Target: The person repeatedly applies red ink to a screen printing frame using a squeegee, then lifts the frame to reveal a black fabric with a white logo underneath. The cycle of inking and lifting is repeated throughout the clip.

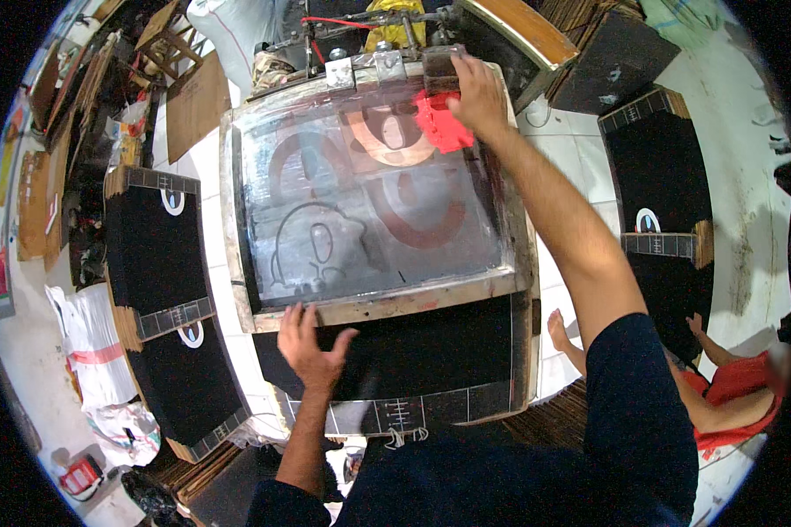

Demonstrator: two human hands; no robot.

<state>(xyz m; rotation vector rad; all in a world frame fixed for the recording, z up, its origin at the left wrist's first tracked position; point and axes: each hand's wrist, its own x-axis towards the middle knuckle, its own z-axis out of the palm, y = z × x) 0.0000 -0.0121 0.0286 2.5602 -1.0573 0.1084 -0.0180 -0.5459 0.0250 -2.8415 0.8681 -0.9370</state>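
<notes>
The right arm stretches out to the far right, its hand (479, 95) bent down beside a dark block (439, 70); from here I can't tell whether it grips anything. The left hand (313, 353) is spread loose, holding nothing, by the near left edge of a worn wooden frame (413, 297). Its grey, see-through screen (325, 189), marked with rounded shapes, lies between both hands, bright red paint (441, 127) just beside the right.

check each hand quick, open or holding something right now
Left hand: open, spread at the near edge of the wooden frame.
Right hand: beside the red patch; whether it holds anything cannot be told.
</notes>
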